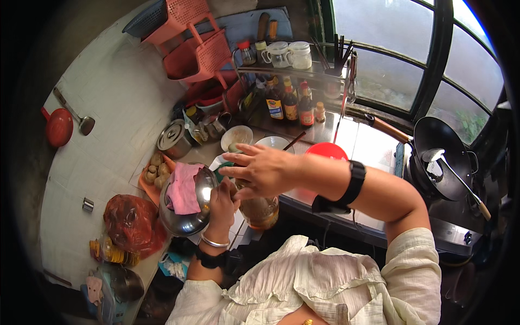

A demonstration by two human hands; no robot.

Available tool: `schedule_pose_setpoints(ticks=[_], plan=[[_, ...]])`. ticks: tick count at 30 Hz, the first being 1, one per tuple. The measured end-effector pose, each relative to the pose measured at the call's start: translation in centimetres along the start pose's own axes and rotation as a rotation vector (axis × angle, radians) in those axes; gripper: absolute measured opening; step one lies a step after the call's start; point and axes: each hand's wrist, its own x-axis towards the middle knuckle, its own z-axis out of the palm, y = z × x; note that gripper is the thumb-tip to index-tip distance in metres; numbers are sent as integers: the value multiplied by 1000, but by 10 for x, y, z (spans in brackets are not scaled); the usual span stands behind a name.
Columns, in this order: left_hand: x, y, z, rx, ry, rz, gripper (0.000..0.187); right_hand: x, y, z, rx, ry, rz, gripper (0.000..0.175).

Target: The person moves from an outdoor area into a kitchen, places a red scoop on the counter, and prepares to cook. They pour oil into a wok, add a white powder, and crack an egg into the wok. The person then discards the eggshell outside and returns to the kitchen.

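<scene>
My left hand (222, 201), with a bangle and a black strap at the wrist, is curled at the upper side of a clear jar (260, 213) and appears to grip it. Amber liquid shows low in the jar, which hangs by the counter's front edge. My right hand (266, 168) reaches across above the jar with its fingers apart, hiding the jar's top. Whether its palm touches the jar cannot be seen. Left of my left hand is a domed metal lid (185, 223) with a pink cloth (185, 189) on it. Beyond my fingers stands a pale bowl (237, 137).
A white bowl (273, 142) and a red round container (327, 150) stand behind my right forearm. At right, a black wok (438, 142) holds a ladle (463, 178). Sauce bottles (290, 101) line a rack. Potatoes (156, 170) and a red plastic bag (130, 221) lie left.
</scene>
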Motion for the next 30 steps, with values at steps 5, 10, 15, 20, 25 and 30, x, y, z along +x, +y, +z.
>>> schedule_pose_setpoints(ticks=[5,10,15,20,25,30], plan=[[7,25,16,116,-71,40,40,8,8,-26,138,-380,175,41],[13,17,26,64,-99,19,37,18,-3,-26,139,-523,648,53],[13,9,25,52,-195,60,42,-5,11,-29,19,147,-64,47],[10,16,34,92,-96,73,44,-12,7,-26,88,-203,236,40],[10,23,42,148,-19,70,38,-9,-7,-36,161,-238,697,62],[47,53,29,-21,113,-19,40,-69,-19,-86,132,69,556,64]])
